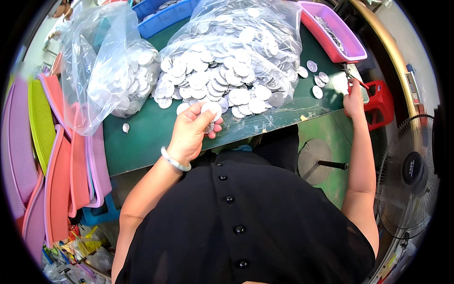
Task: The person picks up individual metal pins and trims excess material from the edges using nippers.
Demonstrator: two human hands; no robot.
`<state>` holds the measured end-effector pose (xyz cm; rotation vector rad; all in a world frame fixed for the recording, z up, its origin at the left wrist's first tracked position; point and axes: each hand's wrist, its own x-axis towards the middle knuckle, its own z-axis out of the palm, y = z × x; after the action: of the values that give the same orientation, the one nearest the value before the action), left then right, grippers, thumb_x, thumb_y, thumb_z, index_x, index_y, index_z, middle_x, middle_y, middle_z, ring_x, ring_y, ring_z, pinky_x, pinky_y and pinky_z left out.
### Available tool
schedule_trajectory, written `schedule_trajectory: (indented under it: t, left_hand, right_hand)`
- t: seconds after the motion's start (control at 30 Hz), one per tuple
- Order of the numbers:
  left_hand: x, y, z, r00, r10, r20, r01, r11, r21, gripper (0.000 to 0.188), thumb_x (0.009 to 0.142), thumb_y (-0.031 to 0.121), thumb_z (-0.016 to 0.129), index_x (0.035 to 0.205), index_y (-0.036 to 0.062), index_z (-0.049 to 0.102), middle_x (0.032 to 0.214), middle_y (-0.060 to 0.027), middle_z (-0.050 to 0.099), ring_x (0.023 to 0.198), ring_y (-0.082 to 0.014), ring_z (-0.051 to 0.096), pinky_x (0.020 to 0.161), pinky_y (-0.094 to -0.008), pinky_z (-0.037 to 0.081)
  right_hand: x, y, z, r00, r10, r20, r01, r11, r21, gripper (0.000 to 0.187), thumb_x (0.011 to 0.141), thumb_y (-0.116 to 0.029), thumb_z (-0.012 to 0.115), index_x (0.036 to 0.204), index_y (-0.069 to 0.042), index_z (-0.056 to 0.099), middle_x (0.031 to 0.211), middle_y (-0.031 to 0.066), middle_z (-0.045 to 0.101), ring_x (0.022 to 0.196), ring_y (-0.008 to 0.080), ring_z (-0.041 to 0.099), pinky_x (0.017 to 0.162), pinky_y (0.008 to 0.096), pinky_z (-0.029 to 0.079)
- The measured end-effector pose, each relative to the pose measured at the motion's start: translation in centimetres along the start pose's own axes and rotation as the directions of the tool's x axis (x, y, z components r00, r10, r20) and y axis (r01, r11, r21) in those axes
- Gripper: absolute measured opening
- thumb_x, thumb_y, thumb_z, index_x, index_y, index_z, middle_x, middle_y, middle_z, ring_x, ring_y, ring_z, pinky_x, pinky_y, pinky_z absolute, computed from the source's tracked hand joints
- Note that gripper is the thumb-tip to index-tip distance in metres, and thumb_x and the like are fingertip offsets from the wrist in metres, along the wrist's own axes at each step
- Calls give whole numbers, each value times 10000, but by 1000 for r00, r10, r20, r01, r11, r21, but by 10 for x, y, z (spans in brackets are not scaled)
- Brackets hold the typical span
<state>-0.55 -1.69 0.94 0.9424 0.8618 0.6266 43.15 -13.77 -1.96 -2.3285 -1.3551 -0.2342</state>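
Observation:
My left hand (193,130) is closed, with thumb and fingers pinching a few round silver metal discs (211,110) at the table's near edge. Just beyond it, a heap of similar discs (208,78) spills out of a large clear plastic bag (279,52). Over at the table's right end, my right hand (353,98) is closed around red-handled pliers (358,81), whose dark jaws point away from me. Several loose discs (318,92) lie to the left of that hand.
A second bag of discs (139,75) stands left on the green table (127,154). Behind are a blue crate (163,21) and a pink basket (352,49) with small metal pieces. Stacked plastic baskets (59,189) flank the left; a red jug (379,106) and a fan (411,170) are right.

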Motion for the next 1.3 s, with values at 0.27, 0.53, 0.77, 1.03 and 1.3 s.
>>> schedule_trajectory:
  t: [0.27, 0.53, 0.77, 1.03, 1.3]
  left_hand:
    - [-9, 5, 3, 997, 70, 33, -73, 991, 108, 228, 847, 177, 559, 1026, 37, 555, 717, -29, 589, 546, -75, 534, 447, -181, 388]
    - [-27, 7, -13, 986, 166, 23, -167, 977, 135, 145, 823, 129, 590, 933, 40, 560, 689, -5, 582, 519, -29, 507, 415, -149, 369]
    - [-38, 6, -31, 984, 174, -34, -169, 980, 105, 108, 823, 129, 589, 881, 49, 546, 682, 0, 580, 510, -26, 503, 410, -147, 365]
    - [-38, 3, -39, 983, 183, -13, -182, 981, 72, 178, 834, 140, 578, 972, 36, 535, 697, -16, 589, 531, -40, 532, 433, -139, 400]
    - [-37, -1, -45, 987, 158, -5, -157, 987, 35, 192, 833, 155, 583, 974, 30, 550, 719, -15, 591, 548, -38, 530, 446, -147, 402]
  right_hand:
    - [-69, -177, -58, 882, -392, 261, 144, 752, 643, 332, 781, -18, 500, 1108, -21, 443, 907, 83, 488, 844, 176, 509, 708, 289, 450]
    - [-88, -268, -15, 745, -590, 311, 307, 717, 625, 386, 751, -88, 582, 1097, -8, 430, 948, 181, 507, 840, 328, 533, 713, 363, 438]
    - [-90, -291, -9, 696, -615, 370, 315, 725, 612, 370, 744, -121, 574, 1070, -13, 433, 898, 181, 507, 835, 350, 525, 703, 398, 430]
    - [-91, -297, -5, 688, -620, 378, 367, 746, 555, 336, 749, -103, 556, 1050, -10, 439, 862, 182, 527, 787, 359, 544, 674, 417, 436]
    - [-85, -299, -1, 622, -615, 484, 377, 777, 504, 355, 739, -64, 524, 1080, -20, 435, 915, 200, 535, 812, 377, 537, 700, 415, 432]
